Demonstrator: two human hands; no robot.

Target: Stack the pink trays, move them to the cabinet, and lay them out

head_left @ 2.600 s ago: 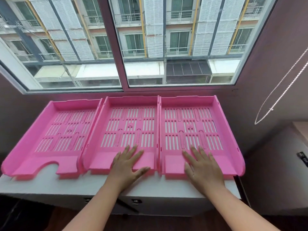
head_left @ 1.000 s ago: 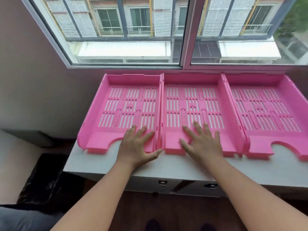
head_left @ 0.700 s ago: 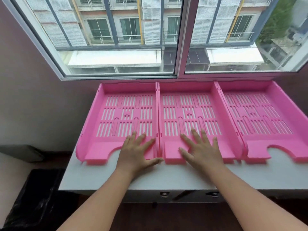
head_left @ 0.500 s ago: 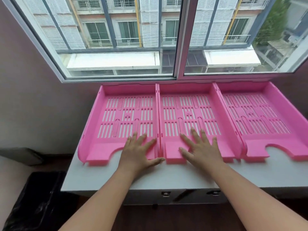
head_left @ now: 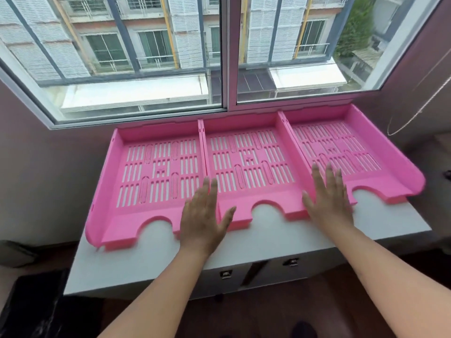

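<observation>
Three slotted pink trays lie side by side on the white cabinet top (head_left: 156,259) under the window: a left tray (head_left: 151,167), a middle tray (head_left: 249,162) and a right tray (head_left: 346,147). My left hand (head_left: 203,215) lies flat and empty over the seam between the left and middle trays, fingers together, thumb out. Flat with fingers spread, my right hand (head_left: 328,193) covers the seam between the middle and right trays. Neither hand grips anything.
The window frame (head_left: 227,69) rises right behind the trays. A bead cord (head_left: 415,113) hangs at the right wall. The cabinet front shows two small locks (head_left: 225,274). A dark bag (head_left: 31,308) sits on the floor at lower left.
Both hands have shifted right: the left from the left tray to the left-middle seam, the right from the middle tray to the middle-right seam. My view has swung right.
</observation>
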